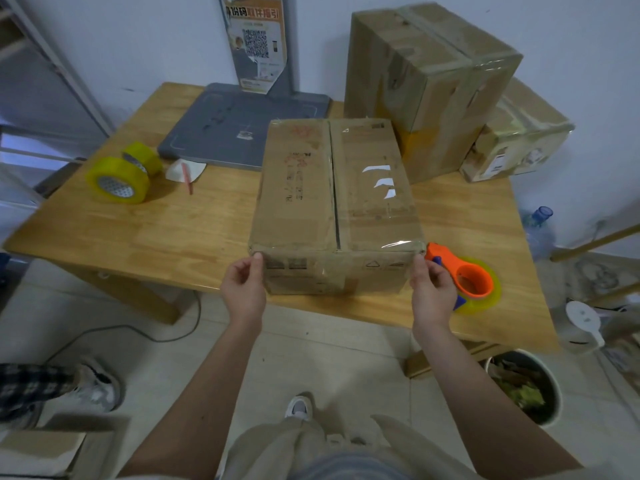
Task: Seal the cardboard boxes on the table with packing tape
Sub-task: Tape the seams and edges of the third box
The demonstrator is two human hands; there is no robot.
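A pale, bluish-white wall (pixel 571 26) backs a light wooden table (pixel 194 233) that stands on a floor of large light-grey tiles (pixel 311 355), with a dark cable (pixel 138 332) trailing across them under the table's near edge. A poster with a QR code (pixel 256 39) hangs on the wall, and grey metal shelving (pixel 52 71) rises at the left. A white bin of dry leaves (pixel 526 389) sits on the floor at the right.

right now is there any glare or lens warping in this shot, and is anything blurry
Head view: glare streaks on the clear tape along the near top edge of the box; wide-angle bending curves the table edges and the wall; the frame's corners and the bottle at right look soft.
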